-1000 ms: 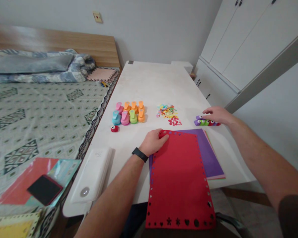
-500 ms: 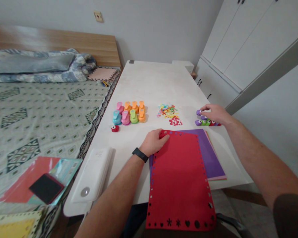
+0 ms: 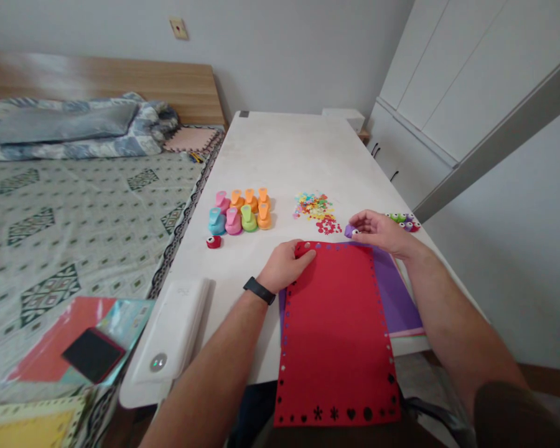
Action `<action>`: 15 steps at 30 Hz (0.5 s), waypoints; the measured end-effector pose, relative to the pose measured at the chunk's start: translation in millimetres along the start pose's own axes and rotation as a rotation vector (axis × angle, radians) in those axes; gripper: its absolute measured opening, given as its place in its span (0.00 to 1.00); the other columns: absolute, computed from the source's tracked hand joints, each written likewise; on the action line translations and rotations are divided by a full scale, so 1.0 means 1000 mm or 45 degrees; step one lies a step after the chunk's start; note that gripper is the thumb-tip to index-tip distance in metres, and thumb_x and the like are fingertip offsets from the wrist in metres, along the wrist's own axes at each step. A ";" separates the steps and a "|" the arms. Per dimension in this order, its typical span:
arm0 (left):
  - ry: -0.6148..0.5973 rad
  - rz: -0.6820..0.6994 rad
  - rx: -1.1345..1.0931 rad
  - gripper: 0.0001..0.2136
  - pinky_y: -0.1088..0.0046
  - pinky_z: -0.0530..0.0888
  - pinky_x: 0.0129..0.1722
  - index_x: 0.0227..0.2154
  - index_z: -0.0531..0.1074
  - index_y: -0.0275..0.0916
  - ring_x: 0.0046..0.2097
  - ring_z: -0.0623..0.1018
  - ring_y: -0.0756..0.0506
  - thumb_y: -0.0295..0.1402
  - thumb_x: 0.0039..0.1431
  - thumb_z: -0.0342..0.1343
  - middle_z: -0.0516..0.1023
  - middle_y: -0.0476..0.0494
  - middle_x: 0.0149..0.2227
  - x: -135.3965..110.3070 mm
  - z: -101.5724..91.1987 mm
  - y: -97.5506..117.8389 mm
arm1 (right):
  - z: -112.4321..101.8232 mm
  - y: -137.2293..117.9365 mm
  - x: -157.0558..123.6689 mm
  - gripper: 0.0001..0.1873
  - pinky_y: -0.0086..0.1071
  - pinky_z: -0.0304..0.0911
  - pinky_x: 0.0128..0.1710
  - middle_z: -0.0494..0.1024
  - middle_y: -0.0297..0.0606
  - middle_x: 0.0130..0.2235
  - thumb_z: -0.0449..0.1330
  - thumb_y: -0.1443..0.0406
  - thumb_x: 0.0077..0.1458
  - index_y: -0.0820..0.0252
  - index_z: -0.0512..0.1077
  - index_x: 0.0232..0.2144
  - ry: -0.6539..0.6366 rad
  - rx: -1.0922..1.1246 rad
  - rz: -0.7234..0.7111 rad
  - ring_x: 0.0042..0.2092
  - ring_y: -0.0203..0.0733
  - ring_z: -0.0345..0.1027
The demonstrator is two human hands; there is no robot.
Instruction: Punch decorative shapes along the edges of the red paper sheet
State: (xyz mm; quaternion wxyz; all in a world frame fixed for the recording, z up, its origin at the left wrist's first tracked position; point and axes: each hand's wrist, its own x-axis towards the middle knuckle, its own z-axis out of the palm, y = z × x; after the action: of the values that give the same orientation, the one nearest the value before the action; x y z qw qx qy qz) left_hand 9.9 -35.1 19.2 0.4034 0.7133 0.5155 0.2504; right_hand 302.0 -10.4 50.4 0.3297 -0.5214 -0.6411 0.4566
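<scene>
On a white table (image 3: pixel 284 155) beside a bed (image 3: pixel 84 193): left hand (image 3: pixel 287 264) loosely curled, gripping nothing, pressing down the far left corner of a red sheet (image 3: pixel 336 330); right hand (image 3: pixel 380 231) pinching a small purple punch (image 3: pixel 350 231) at the sheet's far edge, near scattered paper cut-outs (image 3: pixel 318 211).

The far half of the white table (image 3: pixel 284 149) lies bare, open from either side. Left of centre stand a cluster of lever punches (image 3: pixel 240 211) and a small red punch (image 3: pixel 213 242). A clear lane runs between them and the heap of punched scraps (image 3: pixel 318 210). The right hand (image 3: pixel 378 229), pinching a small purple punch (image 3: pixel 350 231), fills the gap between the scraps and a row of small punches (image 3: pixel 404 221) at the right edge. The red sheet (image 3: pixel 338 323), its corner under the left hand (image 3: pixel 287 264), and a purple sheet (image 3: pixel 396 286) cover the near right. A white device (image 3: pixel 175 330) blocks the near left corner.
</scene>
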 end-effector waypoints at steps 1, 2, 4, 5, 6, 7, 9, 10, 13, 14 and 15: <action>0.001 -0.002 -0.001 0.16 0.73 0.65 0.29 0.33 0.74 0.39 0.32 0.74 0.46 0.47 0.64 0.54 0.78 0.47 0.29 0.000 0.000 0.001 | 0.000 0.002 -0.001 0.26 0.41 0.72 0.49 0.81 0.44 0.46 0.73 0.58 0.46 0.59 0.73 0.47 -0.020 0.022 0.011 0.44 0.42 0.76; 0.002 -0.005 -0.003 0.15 0.73 0.66 0.30 0.33 0.74 0.39 0.32 0.74 0.46 0.47 0.64 0.55 0.78 0.48 0.29 0.000 0.000 0.001 | -0.001 0.005 -0.002 0.28 0.41 0.72 0.50 0.81 0.44 0.47 0.73 0.59 0.45 0.59 0.74 0.49 -0.042 0.034 0.018 0.44 0.42 0.76; 0.003 -0.013 -0.010 0.15 0.73 0.66 0.30 0.33 0.74 0.39 0.32 0.74 0.46 0.47 0.63 0.55 0.78 0.48 0.29 0.000 0.000 0.002 | -0.003 0.009 -0.005 0.29 0.40 0.71 0.51 0.81 0.44 0.49 0.72 0.60 0.46 0.60 0.75 0.52 -0.085 0.043 0.027 0.44 0.42 0.76; 0.003 -0.013 -0.015 0.15 0.73 0.66 0.30 0.33 0.74 0.39 0.32 0.74 0.46 0.47 0.63 0.55 0.78 0.48 0.29 0.000 0.000 0.003 | -0.005 0.011 -0.006 0.29 0.40 0.71 0.51 0.81 0.44 0.49 0.72 0.61 0.47 0.60 0.75 0.52 -0.106 0.044 0.034 0.45 0.42 0.76; 0.003 -0.013 -0.021 0.15 0.73 0.66 0.30 0.33 0.74 0.39 0.32 0.74 0.46 0.47 0.63 0.55 0.78 0.48 0.29 0.000 0.000 0.003 | -0.006 0.013 -0.008 0.29 0.40 0.71 0.51 0.81 0.44 0.49 0.72 0.61 0.47 0.60 0.75 0.53 -0.123 0.044 0.044 0.45 0.42 0.76; 0.004 -0.012 -0.026 0.15 0.72 0.66 0.30 0.33 0.74 0.39 0.32 0.74 0.46 0.47 0.63 0.55 0.78 0.48 0.29 0.000 0.001 0.003 | -0.006 0.014 -0.009 0.29 0.40 0.71 0.51 0.81 0.44 0.49 0.71 0.62 0.48 0.60 0.76 0.53 -0.136 0.043 0.055 0.45 0.42 0.76; 0.009 -0.009 -0.028 0.15 0.72 0.66 0.30 0.32 0.73 0.39 0.31 0.73 0.47 0.47 0.63 0.55 0.78 0.48 0.29 0.000 0.001 0.003 | -0.006 0.016 -0.011 0.28 0.39 0.71 0.50 0.81 0.44 0.49 0.71 0.62 0.48 0.59 0.76 0.52 -0.152 0.037 0.076 0.44 0.42 0.76; 0.012 -0.009 -0.028 0.15 0.72 0.65 0.29 0.32 0.73 0.39 0.31 0.73 0.47 0.47 0.63 0.55 0.77 0.49 0.28 0.000 0.001 0.002 | -0.006 0.017 -0.011 0.27 0.39 0.71 0.49 0.81 0.43 0.48 0.71 0.62 0.48 0.59 0.77 0.52 -0.158 0.030 0.083 0.44 0.41 0.76; 0.024 -0.009 -0.031 0.15 0.72 0.65 0.29 0.30 0.72 0.39 0.30 0.72 0.47 0.47 0.63 0.56 0.76 0.49 0.27 0.001 0.001 0.001 | -0.003 0.020 -0.011 0.26 0.38 0.71 0.48 0.82 0.42 0.47 0.71 0.62 0.48 0.59 0.77 0.51 -0.127 -0.015 0.078 0.42 0.41 0.75; 0.027 -0.007 -0.033 0.15 0.72 0.64 0.29 0.30 0.72 0.39 0.30 0.72 0.47 0.47 0.63 0.56 0.76 0.49 0.27 0.001 0.001 0.001 | -0.002 0.021 -0.011 0.26 0.38 0.71 0.48 0.81 0.42 0.46 0.71 0.62 0.48 0.59 0.77 0.51 -0.104 -0.034 0.071 0.42 0.41 0.75; 0.026 -0.003 -0.034 0.15 0.72 0.64 0.29 0.30 0.72 0.39 0.30 0.72 0.47 0.47 0.63 0.56 0.76 0.49 0.27 0.002 0.002 0.000 | -0.002 0.023 -0.010 0.26 0.38 0.71 0.47 0.81 0.42 0.46 0.70 0.62 0.49 0.59 0.77 0.51 -0.085 -0.053 0.066 0.42 0.41 0.75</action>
State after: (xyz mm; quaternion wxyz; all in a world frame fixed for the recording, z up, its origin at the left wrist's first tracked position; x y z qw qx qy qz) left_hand 11.9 -34.3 18.2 0.4079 0.7046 0.5172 0.2640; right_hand 314.2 -19.0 30.5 0.2851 -0.5291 -0.6474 0.4686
